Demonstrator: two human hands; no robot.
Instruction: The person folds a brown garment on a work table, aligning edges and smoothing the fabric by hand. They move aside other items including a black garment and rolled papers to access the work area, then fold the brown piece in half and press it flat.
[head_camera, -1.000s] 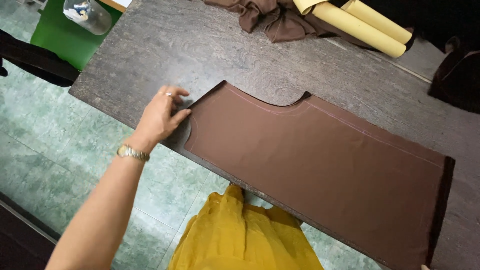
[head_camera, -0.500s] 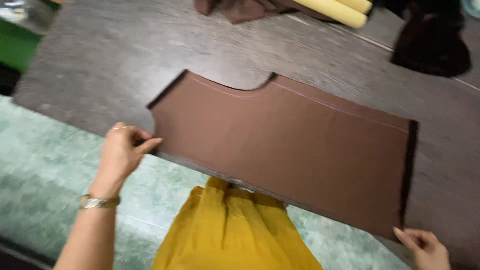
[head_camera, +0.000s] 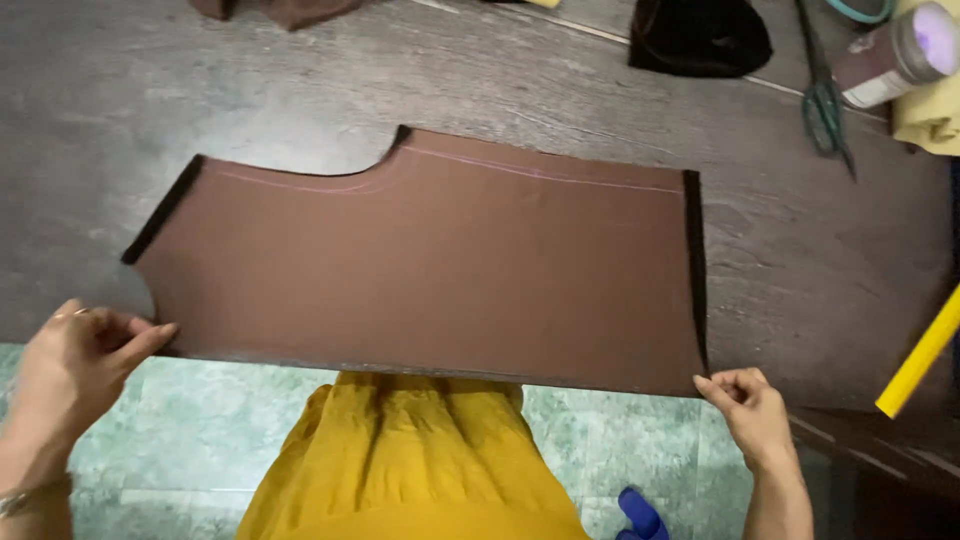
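Observation:
A cut piece of brown fabric (head_camera: 440, 260) with a curved notch and a pink chalk line along its far edge lies flat on the dark wooden table (head_camera: 300, 80). My left hand (head_camera: 75, 355) pinches its near left corner at the table's front edge. My right hand (head_camera: 750, 400) pinches the near right corner. Both corners sit at the table's edge, above my yellow garment (head_camera: 420, 460).
Scissors (head_camera: 822, 95) lie at the far right beside a purple-capped spool (head_camera: 895, 55) and yellow cloth (head_camera: 930, 110). A black bundle (head_camera: 700, 35) and brown cloth (head_camera: 280, 10) sit at the back. A yellow rod (head_camera: 920, 355) juts in at the right. Green tiled floor lies below.
The view has swung right. My left hand has slid down to the near left corner, and my right hand has come in and taken the near right corner.

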